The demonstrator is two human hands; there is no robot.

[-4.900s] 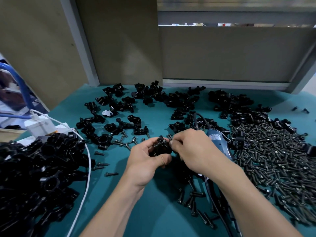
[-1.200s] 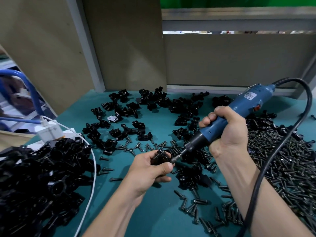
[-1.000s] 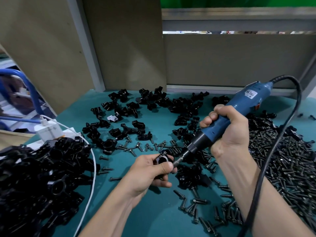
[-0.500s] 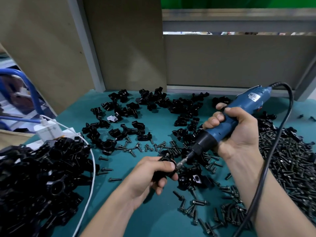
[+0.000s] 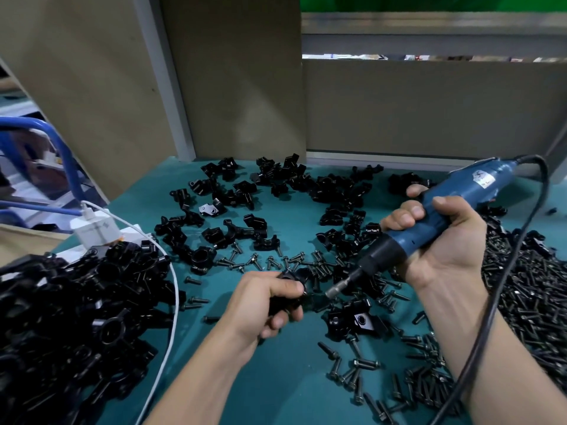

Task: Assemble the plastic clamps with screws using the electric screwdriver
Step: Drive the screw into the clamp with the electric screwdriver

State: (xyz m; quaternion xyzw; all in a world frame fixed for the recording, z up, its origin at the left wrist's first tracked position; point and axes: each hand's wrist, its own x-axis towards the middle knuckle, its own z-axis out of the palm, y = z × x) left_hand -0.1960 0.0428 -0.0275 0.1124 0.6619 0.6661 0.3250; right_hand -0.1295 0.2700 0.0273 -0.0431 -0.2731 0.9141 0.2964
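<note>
Screwdriver (image 5: 435,222) label (image 5: 481,179) unreadable

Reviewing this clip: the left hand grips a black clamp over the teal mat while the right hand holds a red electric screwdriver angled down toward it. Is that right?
Not quite. The head view shows the electric screwdriver has a blue body, not red. The rest holds: the left hand grips a black clamp over the teal mat, and the right hand angles the tool down toward it.

A black plastic clamp (image 5: 287,291) sits gripped in the left hand (image 5: 264,305), a screw head showing at its right side. The blue electric screwdriver (image 5: 429,222), tilted down-left in the right hand (image 5: 441,240), points its bit just beside that screw, apart from it.
</note>
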